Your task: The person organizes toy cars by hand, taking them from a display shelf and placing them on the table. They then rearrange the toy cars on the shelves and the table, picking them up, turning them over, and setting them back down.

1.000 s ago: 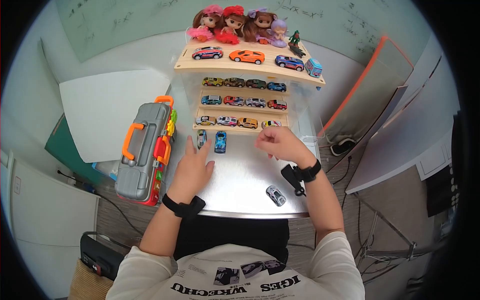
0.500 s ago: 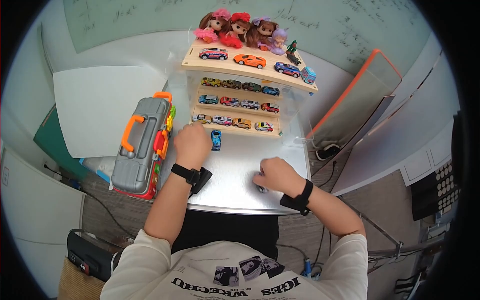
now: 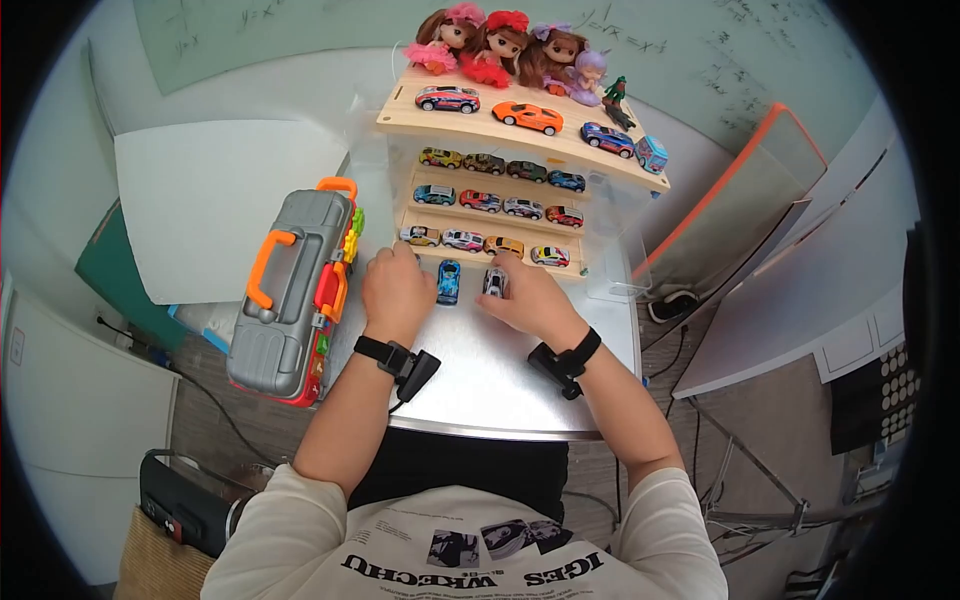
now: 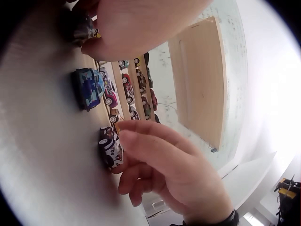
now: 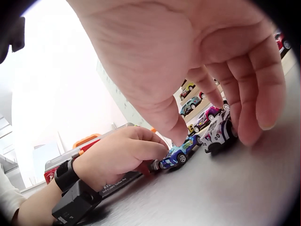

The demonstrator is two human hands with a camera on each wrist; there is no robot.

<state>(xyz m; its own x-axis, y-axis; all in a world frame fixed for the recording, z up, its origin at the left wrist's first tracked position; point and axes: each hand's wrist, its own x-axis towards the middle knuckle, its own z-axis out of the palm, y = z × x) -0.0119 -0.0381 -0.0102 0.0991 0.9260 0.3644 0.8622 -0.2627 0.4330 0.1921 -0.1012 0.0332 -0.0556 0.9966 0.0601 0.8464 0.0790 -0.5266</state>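
My left hand (image 3: 395, 292) is over a small toy car (image 4: 81, 29) at the table's back left, with the thumb and fingers about its sides; the hand hides most of it from above. My right hand (image 3: 540, 300) pinches a silver-white toy car with black markings (image 3: 495, 282) between thumb and fingers, low at the metal table (image 3: 480, 380). Between the two hands a blue toy car (image 3: 448, 283) stands by itself, its nose toward the shelf. All three form a row in front of the lowest wooden step.
Behind them a wooden stepped shelf (image 3: 410, 215) bears rows of toy cars. Larger cars, including an orange car (image 3: 528, 117), and several dolls (image 3: 505, 50) are on its top board. A grey toolbox (image 3: 290, 300) with orange handles stands left of my left arm.
My right hand has picked up the silver-white car from the near right of the table and carried it back beside the blue one. My left hand has closed over the leftmost car.
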